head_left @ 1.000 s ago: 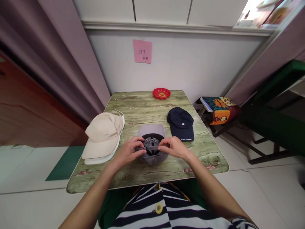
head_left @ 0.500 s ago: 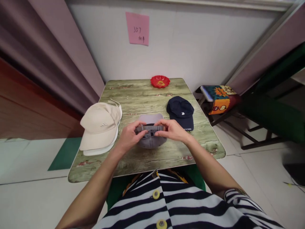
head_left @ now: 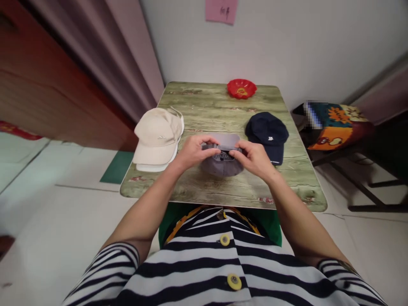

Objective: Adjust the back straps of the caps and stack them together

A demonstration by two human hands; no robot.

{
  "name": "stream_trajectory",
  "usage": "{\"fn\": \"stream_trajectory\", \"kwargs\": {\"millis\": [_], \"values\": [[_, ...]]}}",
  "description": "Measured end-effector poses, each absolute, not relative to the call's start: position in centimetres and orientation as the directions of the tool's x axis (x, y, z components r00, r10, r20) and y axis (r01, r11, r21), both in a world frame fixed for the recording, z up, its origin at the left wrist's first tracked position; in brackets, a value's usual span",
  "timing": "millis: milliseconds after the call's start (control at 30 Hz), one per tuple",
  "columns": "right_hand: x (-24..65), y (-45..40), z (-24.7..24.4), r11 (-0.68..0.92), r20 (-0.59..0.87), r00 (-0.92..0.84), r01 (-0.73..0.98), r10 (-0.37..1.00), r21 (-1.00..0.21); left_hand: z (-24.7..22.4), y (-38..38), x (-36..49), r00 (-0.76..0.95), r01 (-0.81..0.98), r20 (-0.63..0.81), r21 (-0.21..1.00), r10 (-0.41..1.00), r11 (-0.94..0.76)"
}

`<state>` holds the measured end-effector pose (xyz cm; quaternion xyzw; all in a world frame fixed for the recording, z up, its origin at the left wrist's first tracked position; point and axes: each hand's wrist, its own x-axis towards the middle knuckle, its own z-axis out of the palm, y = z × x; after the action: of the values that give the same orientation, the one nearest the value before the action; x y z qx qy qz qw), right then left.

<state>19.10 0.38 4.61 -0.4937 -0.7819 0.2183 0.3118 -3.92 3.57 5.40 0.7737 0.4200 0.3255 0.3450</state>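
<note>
A grey baseball cap [head_left: 222, 167] is held over the near middle of the table, its brim pointing away from me and its back opening facing me. My left hand [head_left: 198, 151] pinches the left side of its back strap between thumb and fingers. On the strap's right side, my right hand [head_left: 253, 156] has a similar pinch. To the left lies a beige cap [head_left: 156, 134] stacked on a white cap [head_left: 153, 167], which shows only along its edges. A navy cap [head_left: 267, 129] with a small white emblem rests just beyond my right hand, which partly covers its brim.
The wood-patterned table [head_left: 204, 104] has a red scalloped dish [head_left: 241, 89] near its far edge. A pink paper note [head_left: 221, 10] is stuck on the wall behind. Right of the table stands a colourful box [head_left: 338, 127] by dark chair legs; a curtain [head_left: 127, 51] hangs at left.
My view has tilted down and turned left, so the table sits higher and further right. Both hands stay on the grey cap's strap, with the fingers slightly shifted along it.
</note>
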Motion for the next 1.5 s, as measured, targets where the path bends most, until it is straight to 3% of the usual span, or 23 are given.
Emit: {"fn": "stream_trajectory", "kwargs": {"millis": [133, 333, 500, 833, 1000, 1167, 1500], "values": [[19.4, -0.1, 3.9, 0.391, 0.235, -0.326, 0.590, 0.916, -0.707, 5.7, 3.2, -4.4, 0.475, 0.392, 0.219, 0.814, 0.852, -0.428], [18.5, -0.2, 3.8, 0.310, 0.188, -0.298, 0.442, 0.936, -0.842, 6.0, 2.6, -5.8, 0.572, 0.351, 0.112, 0.862, 0.813, -0.366], [18.2, -0.4, 3.3, 0.259, 0.160, -0.262, 0.406, 0.952, -0.877, 4.7, 1.5, -5.3, 0.449, 0.399, 0.080, 0.873, 0.890, -0.280], [17.3, -2.7, 4.4, 0.381, 0.261, -0.283, 0.568, 0.923, -0.730, 4.2, -0.1, -3.3, 0.495, 0.529, 0.346, 0.607, 0.797, -0.593], [16.8, -3.1, 3.8, 0.293, 0.208, -0.218, 0.515, 0.954, -0.805, 3.8, -0.7, -3.4, 0.494, 0.475, 0.365, 0.647, 0.789, -0.597], [17.3, -2.6, 2.9, 0.242, 0.166, -0.208, 0.421, 0.964, -0.874, 3.5, -0.9, -3.5, 0.446, 0.499, 0.449, 0.593, 0.774, -0.632], [17.6, -3.1, 2.3, 0.233, 0.163, -0.210, 0.375, 0.964, -0.897, 3.0, -1.3, -3.0, 0.388, 0.531, 0.433, 0.617, 0.814, -0.581]]}}
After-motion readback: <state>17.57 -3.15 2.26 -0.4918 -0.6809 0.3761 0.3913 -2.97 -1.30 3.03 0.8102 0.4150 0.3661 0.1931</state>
